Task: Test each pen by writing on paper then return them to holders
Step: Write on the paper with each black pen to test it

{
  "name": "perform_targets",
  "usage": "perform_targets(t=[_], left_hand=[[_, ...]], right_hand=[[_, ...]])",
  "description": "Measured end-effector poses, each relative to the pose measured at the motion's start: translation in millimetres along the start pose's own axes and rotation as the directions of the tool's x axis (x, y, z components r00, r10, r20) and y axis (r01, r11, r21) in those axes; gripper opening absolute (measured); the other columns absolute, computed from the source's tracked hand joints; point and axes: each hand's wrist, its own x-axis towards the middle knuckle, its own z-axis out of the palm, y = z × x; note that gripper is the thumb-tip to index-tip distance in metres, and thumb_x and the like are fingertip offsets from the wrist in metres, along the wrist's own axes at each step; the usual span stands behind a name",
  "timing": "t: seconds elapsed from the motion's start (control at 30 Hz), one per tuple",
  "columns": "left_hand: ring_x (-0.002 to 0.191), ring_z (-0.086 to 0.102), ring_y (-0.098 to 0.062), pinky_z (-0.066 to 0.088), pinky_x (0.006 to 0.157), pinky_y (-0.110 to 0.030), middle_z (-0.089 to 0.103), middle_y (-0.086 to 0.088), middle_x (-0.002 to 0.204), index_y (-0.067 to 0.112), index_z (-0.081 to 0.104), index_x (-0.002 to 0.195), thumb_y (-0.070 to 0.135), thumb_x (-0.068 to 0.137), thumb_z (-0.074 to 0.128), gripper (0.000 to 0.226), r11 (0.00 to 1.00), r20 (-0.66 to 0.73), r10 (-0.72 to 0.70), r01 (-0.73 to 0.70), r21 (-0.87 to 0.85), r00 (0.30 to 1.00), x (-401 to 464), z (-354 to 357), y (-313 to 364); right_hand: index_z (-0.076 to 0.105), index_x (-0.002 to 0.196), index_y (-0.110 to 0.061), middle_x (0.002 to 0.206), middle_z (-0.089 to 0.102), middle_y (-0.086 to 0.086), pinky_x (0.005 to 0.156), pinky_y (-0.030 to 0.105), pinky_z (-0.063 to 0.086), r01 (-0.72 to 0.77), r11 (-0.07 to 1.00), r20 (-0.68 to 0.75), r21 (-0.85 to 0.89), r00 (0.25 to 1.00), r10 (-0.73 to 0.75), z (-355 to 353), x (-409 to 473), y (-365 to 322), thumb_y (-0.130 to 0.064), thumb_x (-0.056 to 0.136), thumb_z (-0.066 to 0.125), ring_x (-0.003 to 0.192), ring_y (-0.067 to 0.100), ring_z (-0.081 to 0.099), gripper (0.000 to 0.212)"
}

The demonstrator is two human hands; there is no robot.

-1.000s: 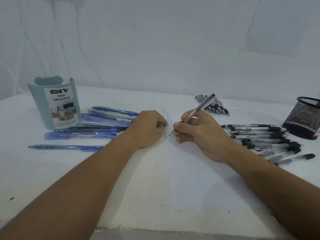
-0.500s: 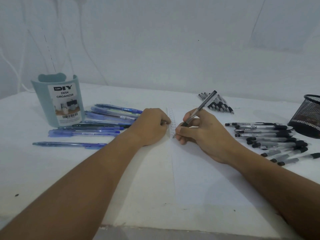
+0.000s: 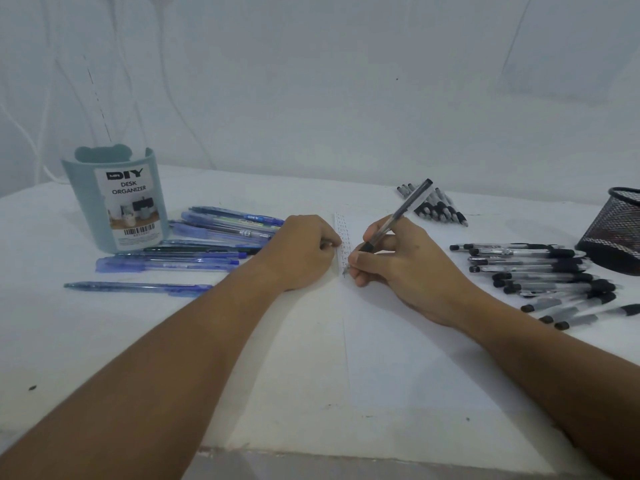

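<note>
Here a clear-barrelled black-capped pen (image 3: 398,216) is pinched in the right hand (image 3: 401,261), tip on the white paper sheet (image 3: 398,341) on the desk (image 3: 52,341). The paper's left edge is pressed under the left hand (image 3: 304,254), clenched into a fist, beside blue pens (image 3: 194,251) and a pale teal plastic organizer (image 3: 117,202).

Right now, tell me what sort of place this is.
Probably a plain desk or worktable against a bare wall, set up for sorting stationery: a teal desk organizer, a black mesh holder, and loose pens spread on the white table.
</note>
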Motion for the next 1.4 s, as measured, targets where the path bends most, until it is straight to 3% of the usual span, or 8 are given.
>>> perform_targets(t=[0.17, 0.33, 0.83, 1.03, 1.4], left_hand=[[0.110, 0.056, -0.015, 0.042, 0.097, -0.025, 0.065, -0.001, 0.117, 0.012, 0.071, 0.109, 0.004, 0.089, 0.048, 0.031, 1.000, 0.000, -0.004, 0.004, 0.000, 1.000, -0.5, -0.2, 1.0], [0.110, 0.056, -0.015, 0.042, 0.098, -0.025, 0.064, -0.001, 0.118, 0.013, 0.070, 0.110, 0.005, 0.088, 0.048, 0.032, 1.000, 0.000, -0.008, 0.008, 0.002, 1.000, 0.2, 0.3, -0.3], [0.110, 0.056, -0.014, 0.041, 0.098, -0.023, 0.064, -0.001, 0.119, 0.012, 0.070, 0.110, 0.005, 0.089, 0.049, 0.031, 1.000, -0.001, -0.010, 0.010, -0.004, 1.000, -0.7, 0.1, 0.5], [0.111, 0.056, -0.014, 0.040, 0.099, -0.023, 0.064, -0.001, 0.119, 0.012, 0.070, 0.110, 0.004, 0.089, 0.048, 0.032, 1.000, -0.002, -0.022, 0.022, -0.011, 1.000, -2.1, -1.3, 2.2], [0.112, 0.055, -0.015, 0.040, 0.098, -0.023, 0.064, -0.002, 0.119, 0.012, 0.070, 0.111, 0.005, 0.089, 0.048, 0.032, 1.000, 0.006, -0.008, 0.008, 0.011, 1.000, -1.9, -2.3, 2.7]], right_hand=[[0.045, 0.097, -0.008, 0.070, 0.065, 0.016, 0.061, 0.037, 0.051, -0.035, 0.994, -0.008, 0.101, 0.999, 0.036, -2.5, 0.3, -3.0, 0.011, 0.085, 0.064, 0.058, 0.029, 0.057, 0.030], [0.046, 0.095, -0.009, 0.078, 0.064, 0.017, 0.065, 0.039, 0.051, 0.002, 1.000, 0.010, 0.000, 1.000, -0.002, -0.7, -0.5, -2.0, 0.009, 0.085, 0.064, 0.064, 0.030, 0.060, 0.027], [0.045, 0.092, -0.009, 0.074, 0.061, 0.019, 0.059, 0.038, 0.046, -0.024, 0.999, 0.003, 0.040, 1.000, 0.024, -2.1, 1.1, -2.5, 0.012, 0.083, 0.063, 0.063, 0.030, 0.056, 0.029], [0.043, 0.095, -0.010, 0.072, 0.057, 0.019, 0.052, 0.035, 0.043, -0.035, 0.993, -0.033, 0.115, 0.999, 0.039, -3.1, -0.8, -3.1, 0.016, 0.084, 0.060, 0.054, 0.024, 0.055, 0.033], [0.044, 0.093, -0.011, 0.071, 0.063, 0.014, 0.062, 0.040, 0.048, 0.008, 0.999, -0.043, -0.034, 0.999, -0.010, -2.6, 0.4, 1.2, 0.007, 0.084, 0.063, 0.059, 0.030, 0.057, 0.028]])
